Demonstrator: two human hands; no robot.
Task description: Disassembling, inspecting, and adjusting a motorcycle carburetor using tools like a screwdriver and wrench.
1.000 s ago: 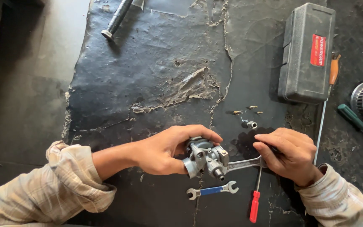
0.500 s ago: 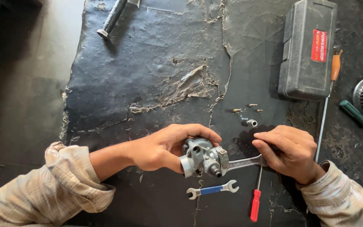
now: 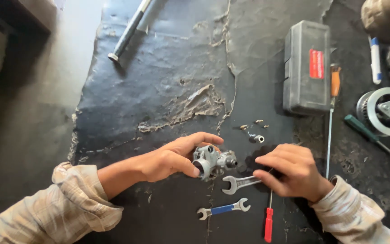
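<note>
Dull cast-metal part [image 3: 212, 161]; shiny steel wrench [image 3: 239, 183].

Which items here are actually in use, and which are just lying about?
In use: left hand gripping the small metal carburetor-like part; right hand holding the open-end spanner.

Lying about: blue-handled spanner, red screwdriver, grey tool case, small fittings, pulley wheel.
</note>
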